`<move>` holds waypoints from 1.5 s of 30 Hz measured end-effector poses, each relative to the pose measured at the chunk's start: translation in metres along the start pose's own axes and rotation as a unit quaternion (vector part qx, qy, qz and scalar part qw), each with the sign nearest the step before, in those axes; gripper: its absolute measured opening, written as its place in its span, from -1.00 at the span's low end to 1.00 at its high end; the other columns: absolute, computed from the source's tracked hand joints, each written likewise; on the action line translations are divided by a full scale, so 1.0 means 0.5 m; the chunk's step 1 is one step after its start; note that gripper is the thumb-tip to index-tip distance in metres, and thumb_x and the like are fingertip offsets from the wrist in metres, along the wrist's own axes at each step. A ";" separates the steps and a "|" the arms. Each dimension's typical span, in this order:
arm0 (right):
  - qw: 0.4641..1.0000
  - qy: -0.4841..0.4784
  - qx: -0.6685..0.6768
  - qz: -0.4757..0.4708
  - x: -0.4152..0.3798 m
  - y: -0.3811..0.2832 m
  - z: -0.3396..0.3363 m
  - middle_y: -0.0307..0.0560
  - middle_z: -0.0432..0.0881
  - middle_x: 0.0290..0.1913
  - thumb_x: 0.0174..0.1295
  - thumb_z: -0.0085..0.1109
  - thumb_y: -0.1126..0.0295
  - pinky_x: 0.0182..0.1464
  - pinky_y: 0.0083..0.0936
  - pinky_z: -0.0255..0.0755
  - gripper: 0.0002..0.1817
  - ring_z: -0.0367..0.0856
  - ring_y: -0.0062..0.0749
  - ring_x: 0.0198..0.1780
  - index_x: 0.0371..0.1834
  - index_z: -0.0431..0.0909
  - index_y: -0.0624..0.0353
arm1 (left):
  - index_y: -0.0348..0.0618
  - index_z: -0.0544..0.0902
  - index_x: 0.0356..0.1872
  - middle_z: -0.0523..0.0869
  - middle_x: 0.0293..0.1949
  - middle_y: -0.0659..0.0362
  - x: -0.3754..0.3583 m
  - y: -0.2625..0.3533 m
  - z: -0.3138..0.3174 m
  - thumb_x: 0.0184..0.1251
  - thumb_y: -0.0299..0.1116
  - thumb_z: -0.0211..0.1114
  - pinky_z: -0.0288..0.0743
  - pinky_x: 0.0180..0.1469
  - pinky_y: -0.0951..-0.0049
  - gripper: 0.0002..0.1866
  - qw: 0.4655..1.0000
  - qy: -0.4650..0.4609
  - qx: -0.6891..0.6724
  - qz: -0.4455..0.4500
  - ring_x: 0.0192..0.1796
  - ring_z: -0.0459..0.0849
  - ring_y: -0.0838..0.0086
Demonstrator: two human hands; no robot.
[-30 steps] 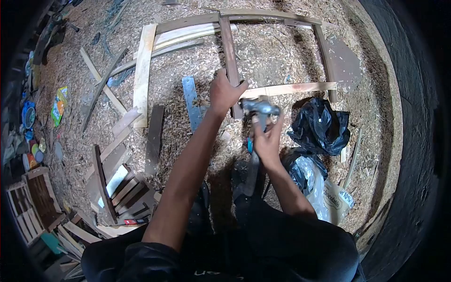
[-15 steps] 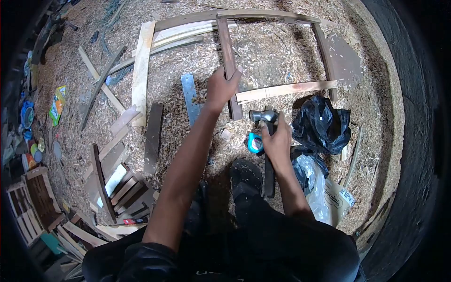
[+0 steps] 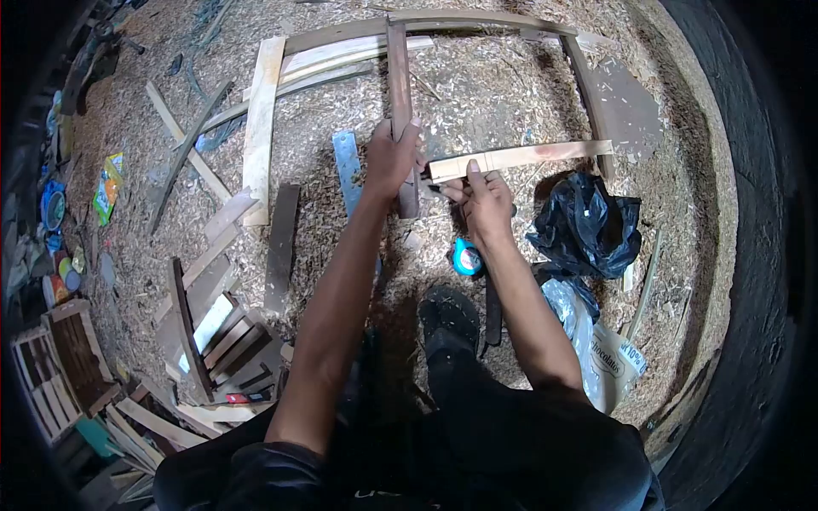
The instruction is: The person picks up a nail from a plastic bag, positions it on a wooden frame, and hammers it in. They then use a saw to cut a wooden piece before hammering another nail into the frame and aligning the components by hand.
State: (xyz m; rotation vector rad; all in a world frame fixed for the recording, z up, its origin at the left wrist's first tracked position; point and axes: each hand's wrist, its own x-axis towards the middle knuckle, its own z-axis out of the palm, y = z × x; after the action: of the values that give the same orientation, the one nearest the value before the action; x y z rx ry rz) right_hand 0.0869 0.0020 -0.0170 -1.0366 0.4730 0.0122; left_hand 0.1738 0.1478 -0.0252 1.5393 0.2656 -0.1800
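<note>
My left hand (image 3: 394,162) is closed around the dark upright slat (image 3: 399,81) of a wooden frame. The fingers of my right hand (image 3: 484,200) grip the left end of a pale wooden slat (image 3: 545,154), thumb on top. That slat's right end lies over the frame's dark right piece (image 3: 590,102); its left end is near the upright slat. Below my right hand, a teal tape measure (image 3: 466,257) rests on the wood chips. Beside it lies a hammer, whose dark handle (image 3: 493,315) shows; its head is mostly hidden behind my right hand and forearm.
Black plastic bags (image 3: 586,223) and a clear bag (image 3: 567,319) lie at the right. A metal strip (image 3: 347,170) and a dark board (image 3: 281,247) lie left of my arm. Scrap wood (image 3: 239,341) and a crate (image 3: 78,353) are at lower left, a low wall (image 3: 771,213) at far right.
My right hand has left the hammer and moved up to the pale slat, gripping its left end. The dark upright's lower end has shifted left with my left hand.
</note>
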 end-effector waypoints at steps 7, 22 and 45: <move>0.995 -0.098 -0.031 -0.013 0.007 0.001 0.042 0.10 0.74 -0.14 0.60 0.02 0.32 -0.09 -0.38 0.78 -0.75 0.81 -0.25 -0.14 -0.01 0.45 0.35 | -0.22 0.51 -0.17 0.59 -0.43 0.23 -0.029 -0.004 -0.017 0.54 -0.20 0.29 0.46 -0.48 0.49 -0.72 0.990 0.098 -0.085 0.060 -0.49 0.55 0.57; 0.909 -0.055 -0.394 -0.123 0.248 -0.097 0.042 -0.16 0.74 -0.28 0.46 0.23 0.34 -0.20 -0.55 0.50 -0.68 0.61 -0.61 -0.29 0.09 0.69 0.37 | -0.45 0.52 0.10 0.74 -0.14 -0.14 -0.032 -0.139 0.072 0.62 -0.06 0.16 0.71 -0.32 0.29 -0.50 0.950 0.248 -0.170 0.086 -0.37 0.78 0.17; 0.715 0.011 -0.697 -0.041 -0.105 -0.081 -0.126 0.15 0.66 -0.43 -0.03 0.69 0.12 -0.26 -0.12 0.56 -0.28 0.73 0.10 -0.34 -0.06 0.39 0.34 | -0.15 0.66 -0.25 0.76 -0.43 -0.06 0.065 0.022 -0.117 0.12 0.40 0.37 0.62 -0.26 -0.04 -0.31 0.696 -0.261 0.605 0.285 -0.31 0.78 -0.05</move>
State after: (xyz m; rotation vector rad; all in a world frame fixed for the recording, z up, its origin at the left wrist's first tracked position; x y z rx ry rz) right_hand 0.0254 -0.0603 0.0101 -2.5697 0.3949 0.3259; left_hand 0.2047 0.2080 -0.0243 2.6852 -1.0114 -0.3144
